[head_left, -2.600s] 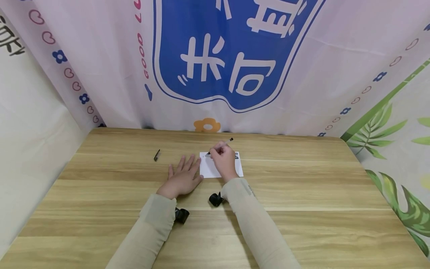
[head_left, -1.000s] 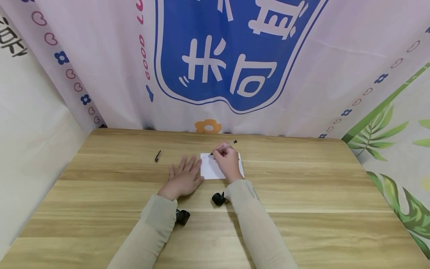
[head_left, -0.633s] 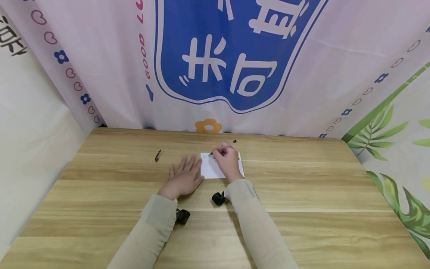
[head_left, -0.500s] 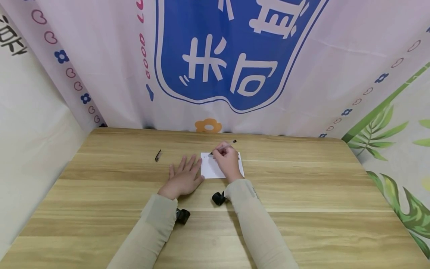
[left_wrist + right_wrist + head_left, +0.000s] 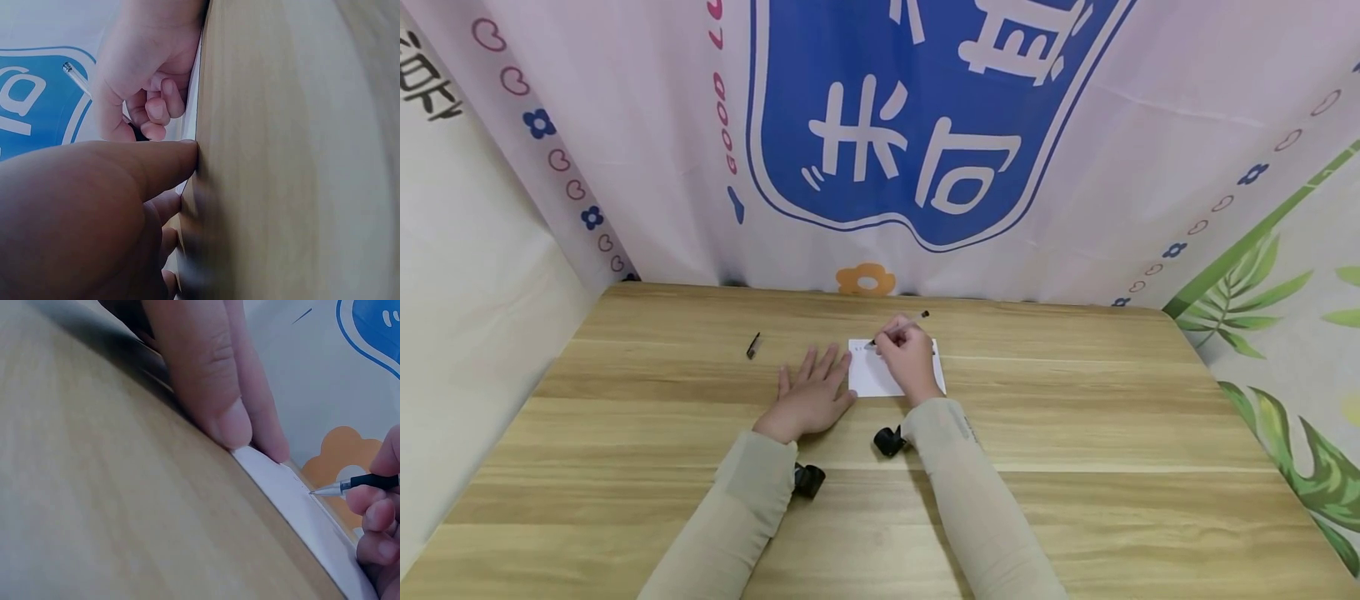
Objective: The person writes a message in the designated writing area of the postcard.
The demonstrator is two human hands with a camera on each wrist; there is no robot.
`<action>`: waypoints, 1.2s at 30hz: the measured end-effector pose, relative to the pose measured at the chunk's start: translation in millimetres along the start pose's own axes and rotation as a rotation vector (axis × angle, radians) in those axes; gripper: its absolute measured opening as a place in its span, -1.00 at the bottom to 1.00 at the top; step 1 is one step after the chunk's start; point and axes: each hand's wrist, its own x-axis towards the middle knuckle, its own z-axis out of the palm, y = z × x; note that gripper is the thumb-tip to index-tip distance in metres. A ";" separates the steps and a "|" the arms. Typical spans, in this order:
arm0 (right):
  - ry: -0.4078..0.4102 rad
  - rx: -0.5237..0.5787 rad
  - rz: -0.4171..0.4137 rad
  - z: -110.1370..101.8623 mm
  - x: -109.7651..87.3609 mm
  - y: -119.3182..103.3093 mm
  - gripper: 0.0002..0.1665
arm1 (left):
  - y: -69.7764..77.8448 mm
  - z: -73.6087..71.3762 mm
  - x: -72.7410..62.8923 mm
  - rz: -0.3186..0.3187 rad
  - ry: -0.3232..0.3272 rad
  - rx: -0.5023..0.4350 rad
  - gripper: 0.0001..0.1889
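Note:
In the head view, a small white paper lies on the wooden table, with a few tiny dark marks along its upper left. My right hand pinches a clear-barrelled pen and rests on the paper's right part, which it hides. The right wrist view has the pen's metal tip at the paper's surface near the far edge. My left hand lies flat with fingers spread, thumb and forefinger at the paper's left edge. In the left wrist view, the left thumb touches down at that edge.
A black pen cap lies on the table left of the left hand. Black wrist cameras sit at both cuffs. A printed curtain hangs behind the table's far edge.
Since the earliest frame, the right hand and pen have shifted slightly right along the paper's top. More small marks show at its upper left. The left hand has stayed in place.

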 end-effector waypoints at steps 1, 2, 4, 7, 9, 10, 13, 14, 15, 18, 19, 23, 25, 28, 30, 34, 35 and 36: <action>0.001 -0.002 0.000 -0.1 0.0 0.4 -0.85 | -0.2 0.3 0.6 0.000 -0.001 0.002 -0.29; 0.003 -0.003 -0.001 -0.2 0.0 0.7 -0.86 | -0.3 0.6 1.0 -0.001 -0.001 0.004 -0.29; 0.008 0.000 0.000 -0.3 -0.1 1.0 -0.86 | -0.4 1.3 1.6 -0.001 0.000 0.008 -0.29; 0.015 0.006 0.003 0.0 -0.1 1.1 -0.87 | -0.5 2.0 2.2 -0.003 0.003 0.012 -0.29; 0.017 0.009 0.005 0.2 -0.1 0.7 -0.88 | -0.4 2.0 2.2 -0.004 0.002 0.011 -0.29; 0.017 0.012 0.007 0.2 -0.3 0.6 -0.88 | -0.2 1.9 2.0 -0.004 0.002 0.012 -0.29; 0.019 0.017 0.009 0.2 -0.7 0.3 -0.88 | 0.2 1.7 1.5 -0.003 0.000 0.014 -0.29; 0.021 0.016 0.009 0.3 -0.7 0.2 -0.88 | 0.3 1.6 1.3 -0.003 -0.001 0.014 -0.29; 0.022 0.016 0.007 0.3 -0.7 0.2 -0.87 | 0.4 1.6 1.2 -0.003 -0.002 0.014 -0.29; 0.027 0.010 0.004 0.6 -0.4 0.7 -0.87 | 0.5 1.6 0.9 -0.002 -0.002 0.010 -0.29; 0.028 0.008 0.003 0.7 -0.2 1.0 -0.87 | 0.6 1.5 0.7 -0.002 -0.002 0.010 -0.29; 0.028 0.007 0.004 0.8 0.0 1.3 -0.87 | 0.8 1.2 0.3 -0.002 -0.002 0.007 -0.29; 0.027 0.008 0.001 0.7 -0.1 1.2 -0.88 | 0.8 1.1 0.1 -0.004 -0.003 0.006 -0.29; 0.026 0.010 0.002 0.7 -0.1 1.2 -0.89 | 1.0 0.9 -0.1 -0.006 -0.004 0.007 -0.29; 0.027 0.010 0.003 0.8 0.0 1.0 -0.89 | 1.2 0.7 -0.3 -0.007 -0.004 0.008 -0.29; 0.031 0.009 0.007 1.2 0.3 0.7 -0.89 | 2.1 -0.5 -1.3 -0.006 -0.002 0.005 -0.29; 0.032 0.010 0.006 1.3 0.3 0.7 -0.89 | 2.4 -0.8 -1.5 -0.005 -0.001 0.004 -0.29; 0.034 0.010 0.005 1.5 0.3 0.6 -0.90 | 2.6 -1.1 -1.8 -0.005 -0.002 0.004 -0.29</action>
